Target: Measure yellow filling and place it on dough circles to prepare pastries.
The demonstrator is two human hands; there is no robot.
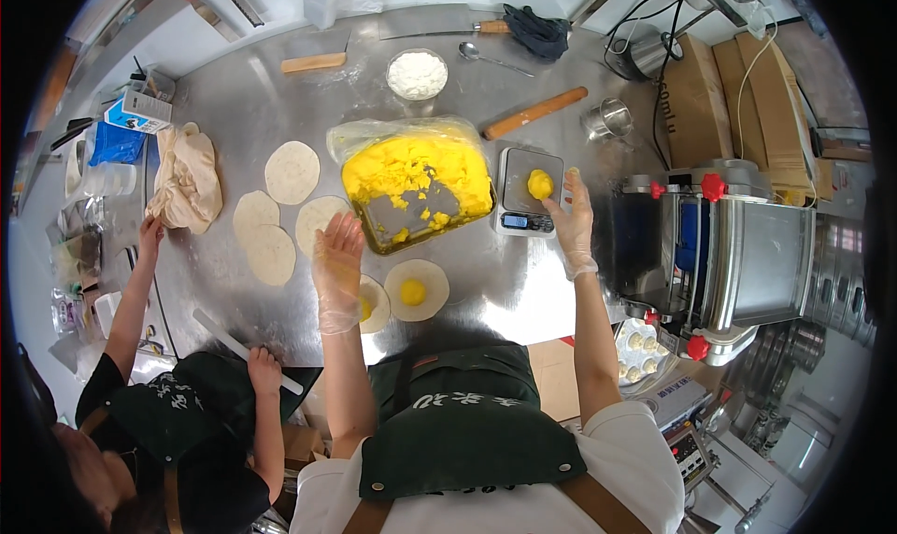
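Note:
My right hand (574,220), in a thin see-through glove, is open beside the digital scale (525,224). Its thumb is close to a yellow ball of filling (540,184) on the scale's plate; whether they touch, I cannot tell. My left hand (338,258), gloved too, is held open with nothing in it, partly over a flat dough round (312,224). Between my hands lies a tray of crumbly yellow filling (420,165), its metal bottom showing in the middle. Near me, a dough round (432,310) bears a yellow ball (412,292); another such round is partly hidden by my left wrist.
More dough rounds (291,172) lie to the left. A co-worker's hand (152,233) touches cloth-covered dough (187,179); their other hand (264,370) holds a pale rod. A flour bowl (417,74), rolling pin (535,113) and metal cup (607,119) stand farther back. A roller machine (757,258) is at right.

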